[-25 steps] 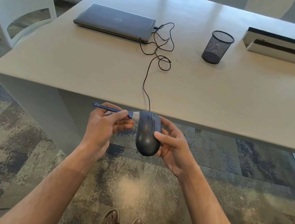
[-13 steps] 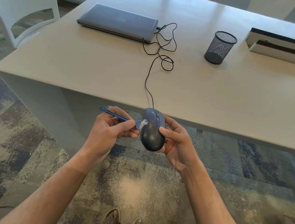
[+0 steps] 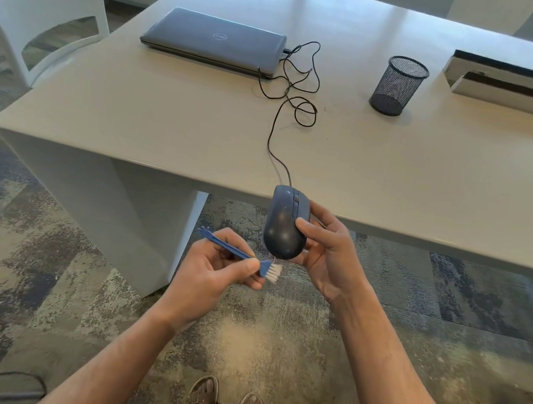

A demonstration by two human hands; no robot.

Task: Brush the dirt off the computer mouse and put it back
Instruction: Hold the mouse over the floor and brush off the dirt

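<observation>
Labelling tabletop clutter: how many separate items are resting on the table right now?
3: closed grey laptop at far left, black mesh pen cup right of it, long white-and-black tray at the far right edge. The black corded mouse is held off the beige table.

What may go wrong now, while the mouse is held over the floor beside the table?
The right hand holds the mouse off the table edge; a slip might drop it on the carpet. Its cable lies looped near the laptop, so a pull could tug the plug.
</observation>
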